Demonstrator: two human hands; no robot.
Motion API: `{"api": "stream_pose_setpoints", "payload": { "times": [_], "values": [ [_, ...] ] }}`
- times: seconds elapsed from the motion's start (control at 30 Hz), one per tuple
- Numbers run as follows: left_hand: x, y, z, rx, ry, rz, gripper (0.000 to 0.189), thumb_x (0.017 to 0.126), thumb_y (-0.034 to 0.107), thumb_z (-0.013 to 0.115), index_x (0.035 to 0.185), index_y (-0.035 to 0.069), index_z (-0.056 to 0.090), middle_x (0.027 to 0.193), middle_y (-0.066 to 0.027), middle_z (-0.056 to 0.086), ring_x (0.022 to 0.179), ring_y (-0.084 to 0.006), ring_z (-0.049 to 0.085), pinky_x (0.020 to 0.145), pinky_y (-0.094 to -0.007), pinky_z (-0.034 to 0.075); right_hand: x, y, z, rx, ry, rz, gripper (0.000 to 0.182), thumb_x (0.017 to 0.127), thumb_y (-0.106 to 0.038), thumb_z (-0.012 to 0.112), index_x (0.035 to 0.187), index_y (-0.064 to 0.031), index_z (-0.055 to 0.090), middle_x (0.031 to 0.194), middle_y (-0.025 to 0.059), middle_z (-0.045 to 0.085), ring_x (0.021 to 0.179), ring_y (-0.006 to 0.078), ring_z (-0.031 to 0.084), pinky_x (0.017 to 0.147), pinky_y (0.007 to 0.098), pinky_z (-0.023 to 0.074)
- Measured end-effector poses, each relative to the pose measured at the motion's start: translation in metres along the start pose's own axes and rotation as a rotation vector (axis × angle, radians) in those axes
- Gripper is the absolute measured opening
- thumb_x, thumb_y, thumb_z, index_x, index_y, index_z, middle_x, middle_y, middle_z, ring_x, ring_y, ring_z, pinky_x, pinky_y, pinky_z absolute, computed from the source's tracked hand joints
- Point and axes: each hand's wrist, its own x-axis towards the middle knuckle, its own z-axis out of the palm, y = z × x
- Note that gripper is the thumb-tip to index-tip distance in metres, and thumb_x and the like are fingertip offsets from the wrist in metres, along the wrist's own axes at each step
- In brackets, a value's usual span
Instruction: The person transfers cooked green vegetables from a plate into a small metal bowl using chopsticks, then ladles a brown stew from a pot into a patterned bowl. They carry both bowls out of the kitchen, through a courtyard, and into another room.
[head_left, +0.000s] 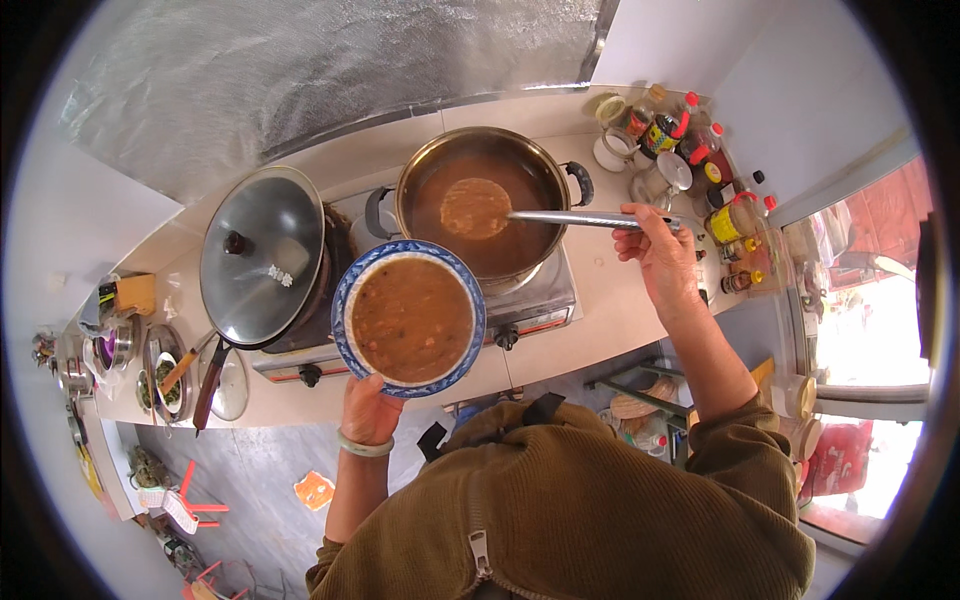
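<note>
My left hand (370, 411) holds the rim of a blue-and-white bowl (409, 319) filled with brown, lumpy soup. The bowl is just in front of a two-handled metal pot (481, 204) on the right side of the gas stove. In my right hand (660, 255) is the metal handle of a ladle (570, 217). The ladle's round head lies over the pot, full of the same brown soup. More brown liquid shows in the pot around it.
Left of the bowl stands a wok with a glass lid (262, 255), its wooden handle (211, 386) jutting over the counter's front edge. Sauce bottles (726, 223) and glass jars (660, 180) crowd the right corner. Small dishes (166, 375) lie at the left.
</note>
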Motion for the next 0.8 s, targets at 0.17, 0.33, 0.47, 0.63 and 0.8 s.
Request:
{"api": "stream_pose_setpoints", "payload": {
  "times": [0.17, 0.33, 0.47, 0.63, 0.8],
  "values": [
    [0.011, 0.000, 0.011, -0.031, -0.021, -0.032, 0.059, 0.080, 0.009, 0.061, 0.132, 0.002, 0.036, 0.132, -0.0162, 0.045, 0.118, -0.0307, 0.048, 0.094, -0.0462, 0.044, 0.003, -0.041, 0.004, -0.051, -0.039, -0.054, 0.030, 0.087, -0.027, 0.059, 0.096, 0.0020, 0.063, 0.070, 0.0099, 0.065, 0.058, 0.0147, 0.062, 0.054, 0.0264, 0.0493],
    [0.021, -0.002, 0.023, 0.057, -0.070, -0.017, 0.059, 0.082, 0.016, 0.057, 0.133, 0.000, 0.033, 0.133, -0.0170, 0.044, 0.118, -0.0309, 0.048, 0.095, -0.0474, 0.043, -0.002, -0.085, 0.010, -0.090, -0.108, -0.131, 0.032, 0.087, -0.028, 0.059, 0.098, 0.0015, 0.063, 0.071, 0.0093, 0.065, 0.057, 0.0135, 0.061, 0.053, 0.0259, 0.0479],
    [0.028, -0.004, 0.031, 0.060, -0.113, -0.022, 0.056, 0.084, 0.016, 0.056, 0.132, -0.002, 0.033, 0.132, -0.0173, 0.044, 0.116, -0.0301, 0.050, 0.093, -0.0459, 0.045, -0.017, -0.111, 0.024, -0.144, -0.126, -0.157, 0.033, 0.087, -0.028, 0.058, 0.100, 0.0020, 0.062, 0.072, 0.0104, 0.065, 0.057, 0.0136, 0.060, 0.053, 0.0263, 0.0466],
    [0.034, -0.007, 0.038, 0.016, -0.143, -0.056, 0.055, 0.084, 0.013, 0.055, 0.132, -0.002, 0.034, 0.129, -0.0172, 0.046, 0.115, -0.0298, 0.051, 0.092, -0.0449, 0.046, -0.037, -0.093, 0.022, -0.145, -0.168, -0.085, 0.034, 0.088, -0.026, 0.056, 0.100, 0.0050, 0.060, 0.073, 0.0140, 0.064, 0.057, 0.0168, 0.061, 0.053, 0.0266, 0.0488],
    [0.030, -0.010, 0.035, 0.042, -0.119, -0.047, 0.053, 0.086, 0.019, 0.056, 0.130, -0.003, 0.036, 0.127, -0.0184, 0.048, 0.113, -0.0297, 0.053, 0.089, -0.0437, 0.049, -0.069, -0.070, 0.024, -0.310, -0.332, -0.154, 0.025, 0.084, -0.016, 0.060, 0.099, 0.0045, 0.062, 0.077, 0.0158, 0.064, 0.063, 0.0201, 0.063, 0.059, 0.0294, 0.0518]
  ]
}}
